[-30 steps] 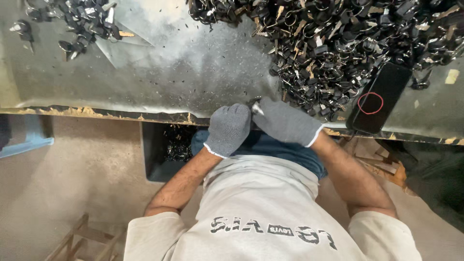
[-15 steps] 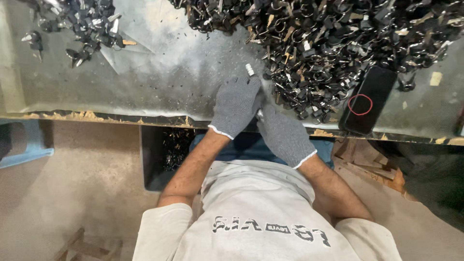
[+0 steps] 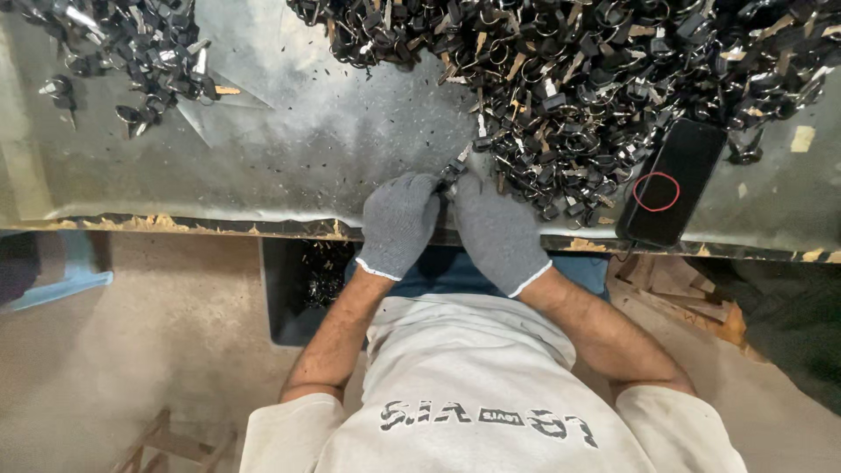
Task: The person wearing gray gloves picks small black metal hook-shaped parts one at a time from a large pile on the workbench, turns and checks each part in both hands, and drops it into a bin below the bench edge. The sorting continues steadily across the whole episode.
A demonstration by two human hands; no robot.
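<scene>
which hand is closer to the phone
Right. The right hand sits just left of the phone; the left hand lies beyond it, farther from the phone.

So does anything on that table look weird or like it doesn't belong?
Yes: a black phone lies against the big heap of small metal parts at the table's front edge, whose lining is torn and crumbling.

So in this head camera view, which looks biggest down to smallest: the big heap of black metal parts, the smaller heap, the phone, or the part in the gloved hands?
1. Big heap of parts.
2. Smaller heap, cut off by the frame edge.
3. Phone.
4. Part pinched between the left hand and right hand, mostly hidden.
</scene>
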